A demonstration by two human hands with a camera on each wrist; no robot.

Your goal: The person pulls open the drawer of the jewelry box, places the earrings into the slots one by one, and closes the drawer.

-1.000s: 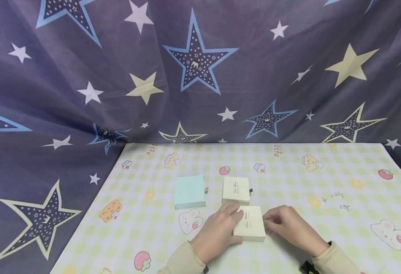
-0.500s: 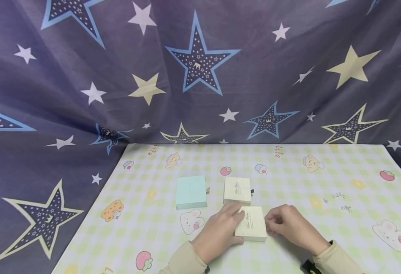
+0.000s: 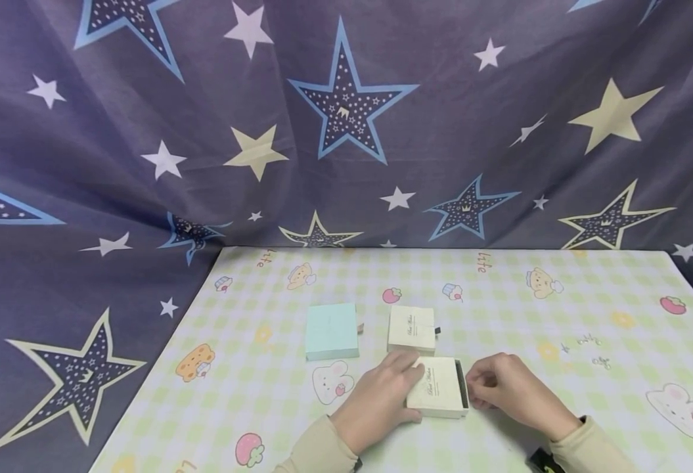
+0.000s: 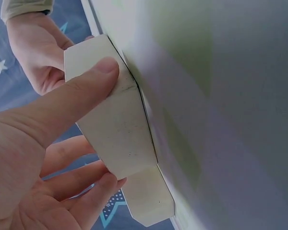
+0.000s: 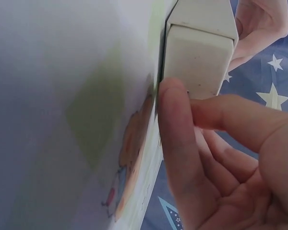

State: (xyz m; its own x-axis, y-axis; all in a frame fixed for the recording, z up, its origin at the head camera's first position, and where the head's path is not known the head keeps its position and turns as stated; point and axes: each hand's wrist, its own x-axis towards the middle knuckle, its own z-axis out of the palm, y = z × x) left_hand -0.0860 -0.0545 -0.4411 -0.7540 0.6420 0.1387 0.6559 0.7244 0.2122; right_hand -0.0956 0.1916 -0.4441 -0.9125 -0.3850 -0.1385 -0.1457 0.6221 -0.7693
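Note:
A cream drawer-style jewelry box [image 3: 433,386] with printed lettering lies flat near the front of the table. My left hand [image 3: 378,397] grips its sleeve from the left, thumb on the near side and fingers at the far side. On the right, the inner drawer [image 5: 199,60] sticks out a little, showing a dark strip of its inside. My right hand [image 3: 514,397] is at that drawer front, thumb and index finger pinched together, apparently on its pull tab; the fingers mostly hide the tab. Just behind stands a second cream box [image 3: 411,327] with a black tab [image 3: 437,330].
A mint-green box [image 3: 332,331] with a brownish tab sits at the back left. Several small silvery pieces of jewelry [image 3: 600,362] lie to the right on the checked tablecloth [image 3: 500,315]. A starry dark curtain [image 3: 204,98] hangs behind the table.
The drawer has begun to slide out of the near cream box toward the right, with the right hand moving right slightly. The left hand keeps its hold. The view shifts slightly.

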